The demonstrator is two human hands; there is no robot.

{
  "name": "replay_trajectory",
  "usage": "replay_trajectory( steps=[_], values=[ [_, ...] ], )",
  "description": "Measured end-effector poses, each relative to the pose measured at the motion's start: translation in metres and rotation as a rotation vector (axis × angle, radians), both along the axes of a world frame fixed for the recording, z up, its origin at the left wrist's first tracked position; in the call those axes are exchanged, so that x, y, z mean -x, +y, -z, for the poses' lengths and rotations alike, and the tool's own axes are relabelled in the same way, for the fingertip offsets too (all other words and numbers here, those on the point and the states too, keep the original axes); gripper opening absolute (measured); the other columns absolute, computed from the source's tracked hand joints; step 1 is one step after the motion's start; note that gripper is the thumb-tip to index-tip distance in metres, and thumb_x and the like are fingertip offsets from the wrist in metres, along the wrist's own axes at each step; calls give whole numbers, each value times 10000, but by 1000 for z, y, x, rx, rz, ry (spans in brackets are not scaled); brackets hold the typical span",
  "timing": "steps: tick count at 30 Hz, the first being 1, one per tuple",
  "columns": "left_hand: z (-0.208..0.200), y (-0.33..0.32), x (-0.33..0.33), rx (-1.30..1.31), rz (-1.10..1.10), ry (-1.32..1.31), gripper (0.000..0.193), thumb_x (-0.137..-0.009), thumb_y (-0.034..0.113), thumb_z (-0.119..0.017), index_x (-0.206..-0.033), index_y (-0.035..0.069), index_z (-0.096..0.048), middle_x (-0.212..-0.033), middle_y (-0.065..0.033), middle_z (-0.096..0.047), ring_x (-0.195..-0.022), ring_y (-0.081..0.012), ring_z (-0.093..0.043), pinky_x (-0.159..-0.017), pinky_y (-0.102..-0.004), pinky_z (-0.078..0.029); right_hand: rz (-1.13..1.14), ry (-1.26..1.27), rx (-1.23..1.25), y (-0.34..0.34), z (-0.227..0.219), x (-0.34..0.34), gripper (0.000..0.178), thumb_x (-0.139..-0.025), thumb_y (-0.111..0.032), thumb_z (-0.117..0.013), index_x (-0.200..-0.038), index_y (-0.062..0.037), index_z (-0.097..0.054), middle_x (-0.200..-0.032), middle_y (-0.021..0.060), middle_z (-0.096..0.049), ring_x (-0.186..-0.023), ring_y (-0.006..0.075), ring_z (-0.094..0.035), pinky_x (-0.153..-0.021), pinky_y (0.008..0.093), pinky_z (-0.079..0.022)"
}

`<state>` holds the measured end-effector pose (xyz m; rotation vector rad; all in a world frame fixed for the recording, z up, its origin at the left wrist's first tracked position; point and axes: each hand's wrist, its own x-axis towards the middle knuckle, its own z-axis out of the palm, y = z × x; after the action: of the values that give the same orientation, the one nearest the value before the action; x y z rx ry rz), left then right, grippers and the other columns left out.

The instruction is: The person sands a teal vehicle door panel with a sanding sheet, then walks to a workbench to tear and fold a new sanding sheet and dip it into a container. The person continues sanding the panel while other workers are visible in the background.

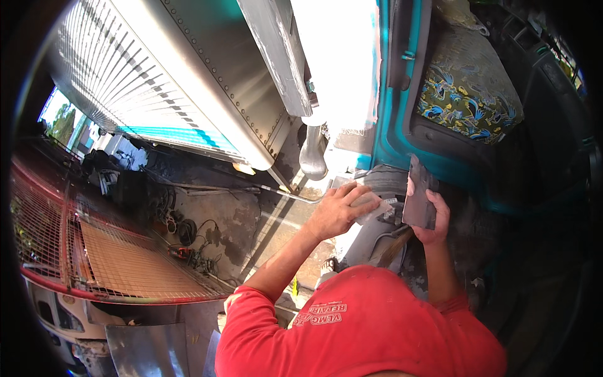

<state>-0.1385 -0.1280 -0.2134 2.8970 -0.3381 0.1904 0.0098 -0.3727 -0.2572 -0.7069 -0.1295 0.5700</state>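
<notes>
My left hand (341,210) is closed on a pale, thin, flat piece (373,211) that sticks out past the fingertips; its exact kind does not show. To its right, my right hand (438,220) grips a flat dark-grey plate (419,196) held on edge, with the thumb and fingers on its two sides. A small gap separates the pale piece from the plate. Both hands are in front of the teal door frame (394,135) of a vehicle, above a dark wheel (387,178) that they partly hide.
A patterned seat (468,88) shows inside the cab at right. The riveted metal box body (232,81) of a vehicle stands at upper left. A red mesh rack (69,239) is on the left. Cables and tools (187,242) lie on the concrete floor beside it.
</notes>
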Motion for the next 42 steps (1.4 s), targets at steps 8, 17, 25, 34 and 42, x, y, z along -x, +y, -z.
replay_trajectory(
  steps=[8, 17, 25, 34, 42],
  values=[
    [-200, 77, -74, -159, -210, -891, 771, -822, -163, -587, -1446, 276, -699, -1472, -164, -621, -1339, -385, -623, -1118, -467, -531, -15, -169, 229, -20, -63, 15, 386, -1007, -169, -712, -1344, 7, -642, -1252, 115, -723, -1117, 233, -720, -956, 391, -583],
    [-329, 92, -133, -481, -195, -1180, 516, -1009, 94, -499, -1468, 244, -681, -1365, -230, -695, -1275, -437, -620, -1135, -533, -473, 30, -124, 296, -28, -42, 11, 394, -991, -180, -722, -1333, 1, -645, -1241, 120, -719, -1128, 247, -717, -979, 402, -570],
    [-156, 68, -136, -308, -299, -1000, 733, -803, -24, -695, -1454, 311, -671, -1347, -136, -607, -1321, -338, -564, -1188, -557, -449, 108, -62, 375, -41, -36, 2, 401, -977, -205, -723, -1312, -2, -636, -1220, 120, -707, -1098, 247, -717, -956, 410, -576],
    [9, 56, -116, -140, -327, -731, 816, -772, -25, -726, -1515, 297, -624, -1425, -211, -580, -1363, -453, -517, -1189, -609, -390, 60, -109, 305, -48, -44, -7, 362, -996, -190, -708, -1304, -4, -663, -1204, 108, -730, -1069, 220, -725, -951, 379, -577],
    [-10, 34, -69, 788, -124, -292, 572, -1037, 50, -620, -1582, 209, -555, -1505, -196, -542, -1396, -398, -531, -1178, -465, -433, 2, 6, 146, -11, -37, -4, 310, -1050, -187, -634, -1308, -21, -679, -1209, 96, -744, -1044, 217, -742, -938, 367, -595]
  ],
)
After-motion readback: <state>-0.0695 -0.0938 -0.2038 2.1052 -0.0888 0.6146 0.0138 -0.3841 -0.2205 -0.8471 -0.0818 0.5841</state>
